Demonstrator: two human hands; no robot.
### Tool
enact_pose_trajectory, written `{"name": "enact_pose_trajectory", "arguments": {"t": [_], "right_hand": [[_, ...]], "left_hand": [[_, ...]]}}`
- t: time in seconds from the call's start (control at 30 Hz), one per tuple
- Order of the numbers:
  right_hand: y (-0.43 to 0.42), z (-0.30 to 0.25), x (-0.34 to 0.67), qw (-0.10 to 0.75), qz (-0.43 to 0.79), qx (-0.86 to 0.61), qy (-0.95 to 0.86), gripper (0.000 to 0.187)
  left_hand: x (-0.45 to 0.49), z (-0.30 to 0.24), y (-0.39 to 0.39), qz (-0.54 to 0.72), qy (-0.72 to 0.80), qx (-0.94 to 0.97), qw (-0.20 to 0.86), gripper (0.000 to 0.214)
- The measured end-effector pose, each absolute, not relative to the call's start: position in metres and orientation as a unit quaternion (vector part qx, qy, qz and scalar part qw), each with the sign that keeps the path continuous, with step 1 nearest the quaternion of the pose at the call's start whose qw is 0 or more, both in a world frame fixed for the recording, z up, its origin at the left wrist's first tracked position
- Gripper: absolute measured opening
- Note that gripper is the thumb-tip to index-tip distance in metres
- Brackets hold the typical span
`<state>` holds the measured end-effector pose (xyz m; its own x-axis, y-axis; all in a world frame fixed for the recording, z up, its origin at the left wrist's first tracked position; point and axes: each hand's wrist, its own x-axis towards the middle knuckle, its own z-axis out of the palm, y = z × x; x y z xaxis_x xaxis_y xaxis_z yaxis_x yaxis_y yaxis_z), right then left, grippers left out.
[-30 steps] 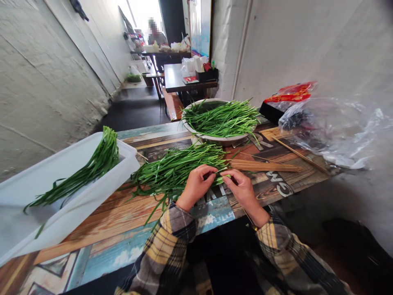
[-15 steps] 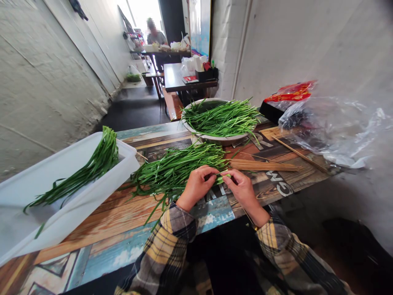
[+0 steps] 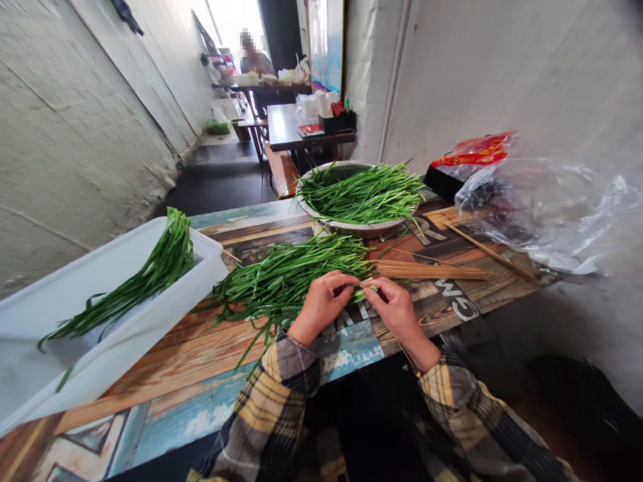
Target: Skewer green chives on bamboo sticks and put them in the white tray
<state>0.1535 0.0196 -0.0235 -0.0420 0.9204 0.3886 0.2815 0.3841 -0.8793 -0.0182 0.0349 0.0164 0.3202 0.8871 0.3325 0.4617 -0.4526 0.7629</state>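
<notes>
My left hand [image 3: 325,299] is closed in a pinch on the pale ends of some garlic chives [image 3: 360,294] at the near right edge of a loose pile of chives [image 3: 291,276]. My right hand [image 3: 396,309] faces it, thumb and fingertips pinched on the same stalks. A thin stick, apparently a bamboo skewer [image 3: 406,352], shows beneath my right wrist; its upper part is hidden by the hand. Just beyond my right hand, a sheaf of bamboo skewers [image 3: 429,270] lies on the wood-patterned table [image 3: 201,355].
A round bowl [image 3: 369,231] heaped with chives stands behind the pile. At left, a white plastic tub [image 3: 145,335] holds a bundle of chives [image 3: 165,258]. Clear plastic bags [image 3: 547,214] and a black box [image 3: 442,182] lie at right. A person [image 3: 255,60] is at a far table.
Both hands keep almost the same place and the same pinch on the stalks. Only a slight shift of the fingertips shows.
</notes>
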Motion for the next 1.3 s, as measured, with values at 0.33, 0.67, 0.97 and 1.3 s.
{"name": "enact_pose_trajectory", "arguments": {"t": [0.33, 0.67, 0.97, 1.3], "right_hand": [[0.019, -0.023, 0.154, 0.517, 0.309, -0.463, -0.651, 0.015], [0.019, -0.023, 0.153, 0.514, 0.330, -0.469, -0.638, 0.016], [0.022, -0.033, 0.153, 0.532, 0.392, -0.461, -0.593, 0.032], [0.022, -0.033, 0.152, 0.539, 0.390, -0.458, -0.589, 0.027]], "left_hand": [[-0.019, 0.016, 0.036, 0.380, 0.443, 0.762, 0.278, 0.022], [-0.020, 0.012, 0.037, 0.365, 0.425, 0.794, 0.238, 0.025], [-0.021, 0.013, 0.037, 0.359, 0.419, 0.799, 0.237, 0.023], [-0.020, 0.013, 0.037, 0.361, 0.428, 0.794, 0.236, 0.018]]}}
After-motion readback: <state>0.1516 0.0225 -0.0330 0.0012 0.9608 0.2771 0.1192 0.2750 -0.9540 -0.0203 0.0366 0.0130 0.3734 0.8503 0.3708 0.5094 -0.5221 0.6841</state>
